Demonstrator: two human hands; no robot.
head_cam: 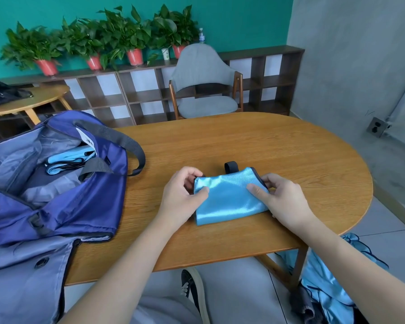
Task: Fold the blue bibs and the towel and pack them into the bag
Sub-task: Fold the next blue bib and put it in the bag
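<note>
A shiny light-blue bib [229,197], folded into a small rectangle with a black strap loop sticking out at its far edge, lies on the wooden table [278,155]. My left hand [180,197] pinches its left edge and my right hand [281,199] grips its right edge. The open dark-blue bag [63,183] sits at the table's left end. Inside it lie folded light-blue bibs [66,160]. More unfolded blue bibs [323,281] hang in a heap below the table's right side, with a grey cloth [302,305] beside them.
A grey chair [204,85] stands behind the table, in front of a low brown shelf with several potted plants [91,43]. A second round table [31,99] is at the far left. My shoe [194,286] shows on the floor under the table edge.
</note>
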